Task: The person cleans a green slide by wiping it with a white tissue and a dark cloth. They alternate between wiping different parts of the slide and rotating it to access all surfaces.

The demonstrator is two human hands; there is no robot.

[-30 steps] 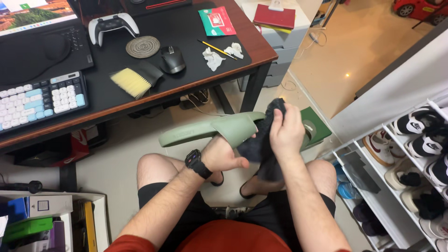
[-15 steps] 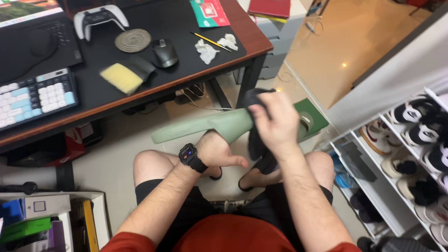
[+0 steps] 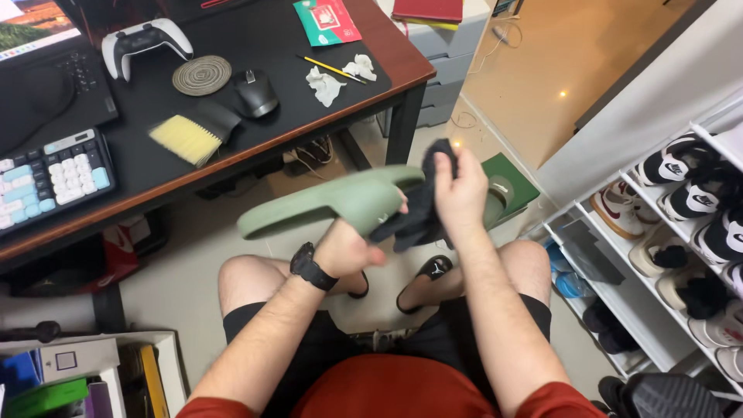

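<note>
My left hand (image 3: 346, 249), with a black watch on its wrist, grips a sage-green slide sandal (image 3: 325, 203) from below, holding it level above my knees. My right hand (image 3: 463, 193) clutches a dark cloth (image 3: 418, 213) and presses it against the sandal's strap end. The cloth hangs partly below the sandal. The sandal's far end is hidden behind my right hand and the cloth.
A desk (image 3: 232, 166) stands ahead with a keyboard (image 3: 54, 174), a yellow-bristled brush (image 3: 186, 135), a mouse (image 3: 255, 93), a game controller (image 3: 143, 42) and crumpled tissues (image 3: 325, 81). A shoe rack (image 3: 681, 255) full of sneakers is at right. Boxes (image 3: 70, 371) sit at lower left.
The right hand has rubbed the cloth back and forth over the sandal's strap end. The sandal has tilted and shifted slightly left while the view drifted.
</note>
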